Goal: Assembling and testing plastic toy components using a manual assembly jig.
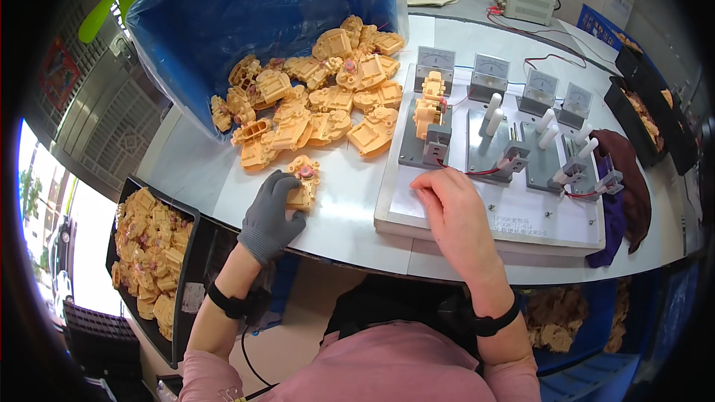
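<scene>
1. Left hand: the gray-gloved left hand (pixel 272 214) is closed around the left side of a tan molded-plastic housing (pixel 304 179), thumb at its near end. The housing lies on the white-topped desk (pixel 350 212), in front of a heap of similar tan plastic housings (pixel 294 125).
2. Right hand: the bare right hand (pixel 458 216) lies over the front of a white, gray-plated fixture board (pixel 514 216), fingers close together and bent. Whether the fingertips pinch anything cannot be told.
3. Risk, mix-up or slide: the heap is loose and near the held housing. A nudge could bring pieces down against it.
4. Risk, drop: the left hand is near the desk edge. A slack grip could let the housing fall.
5. Risk, snag: thin red-and-black wires (pixel 480 172) run just beyond the right fingers. A careless sweep could pull them.
6. Appearance: irregular outline, rounded lobes at the far end, boxy near end, one small pinkish-red part near the top. The glove hides the left side.
</scene>
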`<state>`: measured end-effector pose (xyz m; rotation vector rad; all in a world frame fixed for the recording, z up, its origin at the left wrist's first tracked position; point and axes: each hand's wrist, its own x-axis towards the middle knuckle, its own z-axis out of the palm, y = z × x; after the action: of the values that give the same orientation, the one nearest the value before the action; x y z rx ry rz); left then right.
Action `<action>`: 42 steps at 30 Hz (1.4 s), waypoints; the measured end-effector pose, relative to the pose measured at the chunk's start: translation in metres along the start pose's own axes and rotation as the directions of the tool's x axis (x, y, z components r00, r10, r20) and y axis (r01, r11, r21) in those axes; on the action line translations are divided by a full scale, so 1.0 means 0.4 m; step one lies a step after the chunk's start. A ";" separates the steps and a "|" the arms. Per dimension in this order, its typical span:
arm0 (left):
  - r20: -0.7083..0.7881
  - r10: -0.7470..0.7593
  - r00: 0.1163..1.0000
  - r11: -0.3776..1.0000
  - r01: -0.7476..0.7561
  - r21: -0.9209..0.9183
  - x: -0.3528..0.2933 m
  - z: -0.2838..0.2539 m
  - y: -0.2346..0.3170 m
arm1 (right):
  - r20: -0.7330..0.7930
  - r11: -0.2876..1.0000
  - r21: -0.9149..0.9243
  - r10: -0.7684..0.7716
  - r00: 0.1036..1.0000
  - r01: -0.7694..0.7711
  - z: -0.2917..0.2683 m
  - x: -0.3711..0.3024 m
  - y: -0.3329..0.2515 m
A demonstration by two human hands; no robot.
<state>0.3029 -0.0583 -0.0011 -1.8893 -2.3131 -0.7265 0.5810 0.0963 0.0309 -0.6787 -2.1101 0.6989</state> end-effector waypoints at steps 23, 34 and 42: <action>-0.329 -0.147 0.933 0.984 0.104 -0.146 -0.055 0.096 0.059 | 0.046 0.998 -0.048 0.030 0.999 -0.028 -0.011 -0.011 -0.006; -0.352 -0.205 0.913 0.977 0.168 -0.134 -0.066 0.104 0.061 | 0.046 0.992 -0.127 0.008 0.999 -0.002 0.003 -0.012 -0.007; -0.389 -0.180 0.904 0.983 0.146 -0.115 -0.066 0.095 0.064 | 0.111 0.990 -0.135 0.062 0.992 -0.047 -0.018 -0.003 -0.021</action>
<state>0.3426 -0.0637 -0.0358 -1.4140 -2.2173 -1.1243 0.5857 0.0916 0.0398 -0.7879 -2.2662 0.6454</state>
